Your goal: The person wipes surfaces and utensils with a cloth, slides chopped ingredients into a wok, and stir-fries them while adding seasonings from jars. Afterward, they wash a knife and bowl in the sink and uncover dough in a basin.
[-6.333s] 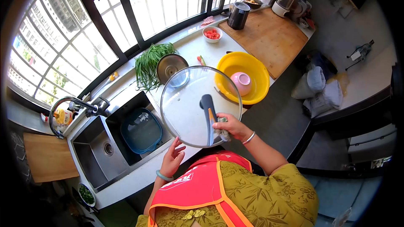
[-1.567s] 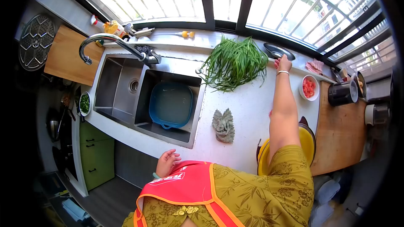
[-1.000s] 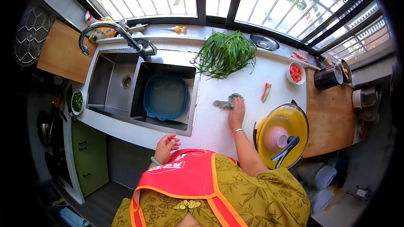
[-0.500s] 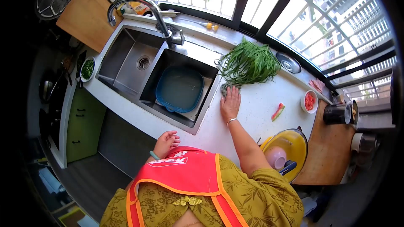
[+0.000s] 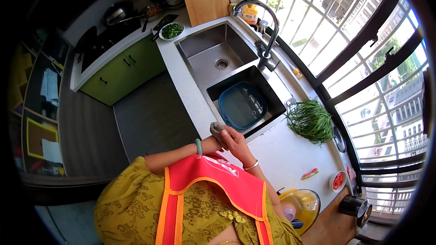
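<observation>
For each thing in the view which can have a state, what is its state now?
Cloth, bunched in the right hand
Tap, no flow visible
Blue basin, set in the sink
Glass lid, over the yellow basin
White bowl, uncovered, red pieces inside
Green cabinet, shut
Long greens, heaped loosely

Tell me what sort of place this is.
Most likely a home kitchen: it has a two-basin sink with a curved tap, green cupboards, and leafy greens on the counter.
</observation>
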Available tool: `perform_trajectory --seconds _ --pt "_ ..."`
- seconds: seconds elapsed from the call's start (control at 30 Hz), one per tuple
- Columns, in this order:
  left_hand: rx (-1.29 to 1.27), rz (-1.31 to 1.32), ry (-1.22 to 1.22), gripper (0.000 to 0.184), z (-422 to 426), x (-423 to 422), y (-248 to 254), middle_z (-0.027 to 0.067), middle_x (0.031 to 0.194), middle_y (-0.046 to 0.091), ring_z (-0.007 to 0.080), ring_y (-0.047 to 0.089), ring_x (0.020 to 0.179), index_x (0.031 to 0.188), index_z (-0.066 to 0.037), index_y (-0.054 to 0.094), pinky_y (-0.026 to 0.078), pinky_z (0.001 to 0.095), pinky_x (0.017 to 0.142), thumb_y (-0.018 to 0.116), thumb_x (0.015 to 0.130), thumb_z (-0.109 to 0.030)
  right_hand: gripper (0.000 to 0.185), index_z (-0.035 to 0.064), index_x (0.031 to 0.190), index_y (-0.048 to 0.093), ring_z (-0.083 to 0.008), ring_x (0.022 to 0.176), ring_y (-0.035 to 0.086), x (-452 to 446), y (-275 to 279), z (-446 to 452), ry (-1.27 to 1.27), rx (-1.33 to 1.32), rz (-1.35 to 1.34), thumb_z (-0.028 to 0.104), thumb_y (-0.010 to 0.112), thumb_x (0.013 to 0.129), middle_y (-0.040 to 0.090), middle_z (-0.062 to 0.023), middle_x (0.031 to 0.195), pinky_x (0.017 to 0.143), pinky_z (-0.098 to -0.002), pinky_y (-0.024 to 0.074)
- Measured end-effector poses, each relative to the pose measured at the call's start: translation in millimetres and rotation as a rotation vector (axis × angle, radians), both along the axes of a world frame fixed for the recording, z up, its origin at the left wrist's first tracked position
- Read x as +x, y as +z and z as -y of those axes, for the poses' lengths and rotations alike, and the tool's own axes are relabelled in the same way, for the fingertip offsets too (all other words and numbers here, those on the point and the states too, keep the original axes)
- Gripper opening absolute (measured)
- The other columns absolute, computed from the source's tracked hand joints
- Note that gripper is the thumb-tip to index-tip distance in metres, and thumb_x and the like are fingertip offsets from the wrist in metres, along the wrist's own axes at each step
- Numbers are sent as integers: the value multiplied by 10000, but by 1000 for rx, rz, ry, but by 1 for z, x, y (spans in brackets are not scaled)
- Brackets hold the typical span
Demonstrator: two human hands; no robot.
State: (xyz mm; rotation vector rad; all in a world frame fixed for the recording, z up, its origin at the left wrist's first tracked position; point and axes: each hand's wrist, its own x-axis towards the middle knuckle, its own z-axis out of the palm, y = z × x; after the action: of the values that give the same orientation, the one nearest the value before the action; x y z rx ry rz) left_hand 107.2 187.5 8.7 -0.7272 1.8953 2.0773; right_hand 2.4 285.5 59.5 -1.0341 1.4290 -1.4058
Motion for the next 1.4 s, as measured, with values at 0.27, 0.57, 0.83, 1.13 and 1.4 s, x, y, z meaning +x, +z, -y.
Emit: perform_trajectory --seconds 0.27,0.57,0.83,1.13,1.4 --pt "-576 -202 -539 344 -11 33 23 168 1212 466 285 430 1141 1179 -68 481 319 348 982 465 880 -239 216 44 912 622 -289 806 599 44 15 6 188 43 -490 227 523 855 619 -120 930 705 -349 471" --pt "-694 -313 -452 359 6 63 48 181 1105 552 323 531 1001 1170 -23 506 421 371 872 494 849 -184 165 26 917 594 -123 707 563 27 -87 -33 -590 175 -144 177 577 852 616 -81 784 641 -253 459" --pt "-577 -143 -295 365 102 121 26 168 1115 551 262 546 1004 1199 -32 492 443 323 856 477 859 -164 494 79 1328 352 -328 1319 182 53 -171 -114 -577 816 -972 318 401 900 238 -170 1414 1062 -458 131" --pt "-503 -77 -228 366 196 168 11 151 1119 551 248 546 1011 1205 -33 485 439 318 865 469 866 -170 471 82 1296 400 -304 1311 221 88 -160 89 -442 531 -1138 252 463 861 277 -148 1399 1065 -442 143" --pt "-477 -143 -184 356 237 195 -4 167 1120 559 270 549 1013 1197 -19 487 434 330 872 472 871 -161 418 37 1171 494 -335 1257 314 69 -159 201 -330 330 -711 7 505 754 386 -174 1319 1040 -388 251"
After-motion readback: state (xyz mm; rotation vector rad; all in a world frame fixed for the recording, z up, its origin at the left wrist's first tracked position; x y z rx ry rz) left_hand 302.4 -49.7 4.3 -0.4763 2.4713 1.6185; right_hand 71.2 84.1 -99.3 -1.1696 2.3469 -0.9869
